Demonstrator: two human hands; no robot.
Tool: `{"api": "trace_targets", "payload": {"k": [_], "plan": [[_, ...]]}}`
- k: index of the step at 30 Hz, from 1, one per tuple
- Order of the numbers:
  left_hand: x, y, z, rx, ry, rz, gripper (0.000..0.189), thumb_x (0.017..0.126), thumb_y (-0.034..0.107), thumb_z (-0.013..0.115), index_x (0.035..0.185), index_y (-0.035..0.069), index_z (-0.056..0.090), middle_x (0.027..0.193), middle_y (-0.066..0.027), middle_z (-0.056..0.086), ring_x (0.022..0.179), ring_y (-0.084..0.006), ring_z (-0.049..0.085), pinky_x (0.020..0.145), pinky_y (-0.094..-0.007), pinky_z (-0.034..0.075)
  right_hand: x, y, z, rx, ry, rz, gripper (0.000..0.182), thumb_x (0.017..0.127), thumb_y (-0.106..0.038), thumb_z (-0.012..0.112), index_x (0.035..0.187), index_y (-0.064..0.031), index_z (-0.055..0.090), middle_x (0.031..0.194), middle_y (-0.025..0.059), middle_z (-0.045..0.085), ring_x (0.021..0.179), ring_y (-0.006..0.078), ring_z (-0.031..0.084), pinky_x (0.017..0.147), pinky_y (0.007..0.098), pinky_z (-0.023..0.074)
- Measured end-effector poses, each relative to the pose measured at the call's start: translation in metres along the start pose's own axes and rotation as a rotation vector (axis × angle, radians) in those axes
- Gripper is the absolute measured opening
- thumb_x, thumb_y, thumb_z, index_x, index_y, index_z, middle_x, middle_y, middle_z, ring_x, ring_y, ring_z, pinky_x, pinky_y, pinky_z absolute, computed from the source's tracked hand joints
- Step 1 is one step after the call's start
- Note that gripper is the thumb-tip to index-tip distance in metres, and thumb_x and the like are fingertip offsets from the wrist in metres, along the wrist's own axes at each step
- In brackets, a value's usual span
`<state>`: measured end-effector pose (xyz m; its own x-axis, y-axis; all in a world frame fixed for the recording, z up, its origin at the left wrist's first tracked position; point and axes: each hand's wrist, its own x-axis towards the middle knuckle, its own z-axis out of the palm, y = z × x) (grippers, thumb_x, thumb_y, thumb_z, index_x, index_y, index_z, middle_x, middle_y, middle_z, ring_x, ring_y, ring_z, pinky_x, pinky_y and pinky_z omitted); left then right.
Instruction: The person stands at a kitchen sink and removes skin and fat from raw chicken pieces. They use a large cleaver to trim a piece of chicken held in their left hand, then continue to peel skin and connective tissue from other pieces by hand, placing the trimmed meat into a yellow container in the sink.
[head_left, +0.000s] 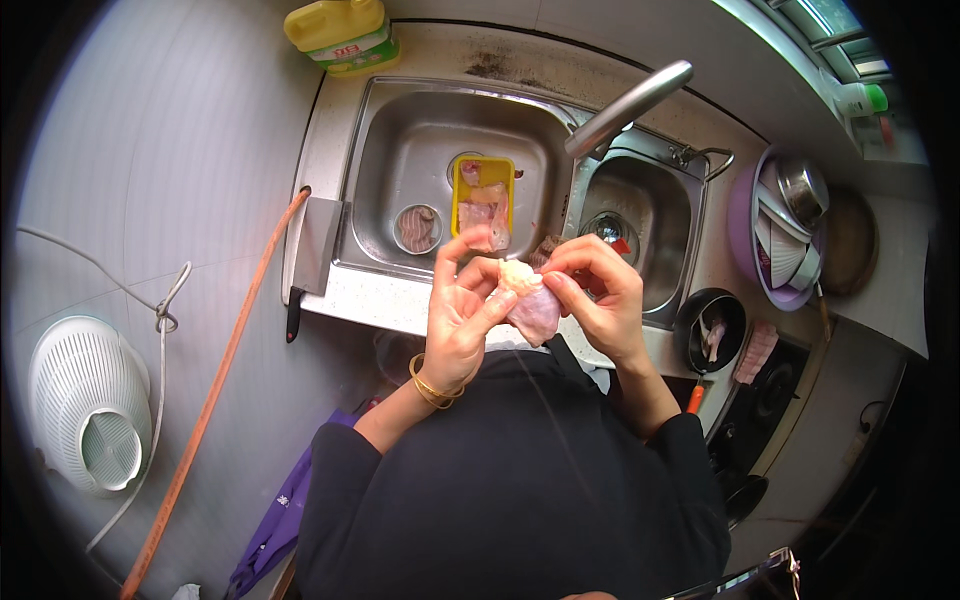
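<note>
A piece of raw poultry (534, 311) with pale yellow fat or skin at its upper end is held above the counter's front edge. My left hand (465, 319) grips it from the left, thumb against the fatty part. From the right, the thumb and forefinger of my right hand (600, 292) pinch its edge. Beyond the hands, a yellow plastic tray (513, 180) of raw meat pieces stands in the large sink basin (405, 124). Left of the tray sits a small round bowl (399, 244) with striped raw meat. Part of another meat piece (546, 250) shows behind my right hand.
A cleaver (319, 247) lies at the counter's left edge. The faucet (630, 109) reaches over the divider by the smaller basin (664, 277). At right are a purple basin (739, 202) of dishes, a frying pan (682, 330) holding meat, and a yellow detergent jug (337, 34) stands back left.
</note>
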<state>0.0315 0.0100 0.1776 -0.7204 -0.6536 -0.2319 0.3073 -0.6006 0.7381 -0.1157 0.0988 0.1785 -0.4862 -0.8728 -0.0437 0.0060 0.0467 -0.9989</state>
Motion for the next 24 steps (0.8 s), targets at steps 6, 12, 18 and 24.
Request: {"api": "trace_targets", "payload": {"k": [6,12,18,24], "plan": [[-0.014,0.003,-0.003,0.194,-0.15,0.095,0.033,0.082,-0.006,0.058,0.115,-0.002,0.054,0.106,-0.0088,0.053,0.105,-0.0158,0.052,0.092,-0.0296,0.042,-0.007,-0.007,0.004,-0.037,-0.048,-0.104,0.007,0.081,0.0,0.066,0.089,0.0003,0.066,0.089,0.0068,0.06,0.073,0.0089,0.058,0.06,0.0208,0.0464],[-0.02,0.003,-0.007,0.28,-0.156,0.168,0.026,0.079,-0.009,0.06,0.104,-0.003,0.055,0.104,-0.0094,0.05,0.099,-0.0147,0.053,0.089,-0.0279,0.042,-0.014,-0.017,0.008,-0.117,-0.01,-0.231,0.011,0.076,0.004,0.067,0.086,-0.0001,0.064,0.093,0.0094,0.059,0.072,0.0111,0.058,0.058,0.0221,0.0465],[-0.02,0.0,-0.001,0.302,-0.11,0.229,0.022,0.078,-0.011,0.061,0.097,-0.002,0.054,0.102,-0.0091,0.048,0.096,-0.0145,0.053,0.087,-0.0262,0.043,-0.028,-0.034,0.01,-0.469,0.044,-0.396,0.026,0.061,0.006,0.072,0.084,-0.0042,0.064,0.087,0.0073,0.055,0.066,0.0156,0.057,0.049,0.0251,0.0422],[-0.021,-0.004,-0.001,0.363,-0.088,0.275,0.017,0.077,-0.012,0.06,0.091,-0.004,0.055,0.103,-0.0093,0.045,0.096,-0.0148,0.052,0.083,-0.0251,0.046,-0.026,-0.032,0.014,-0.489,0.045,-0.409,0.027,0.06,0.006,0.072,0.084,-0.0032,0.063,0.088,0.0086,0.056,0.066,0.0158,0.058,0.049,0.0256,0.0443]]}}
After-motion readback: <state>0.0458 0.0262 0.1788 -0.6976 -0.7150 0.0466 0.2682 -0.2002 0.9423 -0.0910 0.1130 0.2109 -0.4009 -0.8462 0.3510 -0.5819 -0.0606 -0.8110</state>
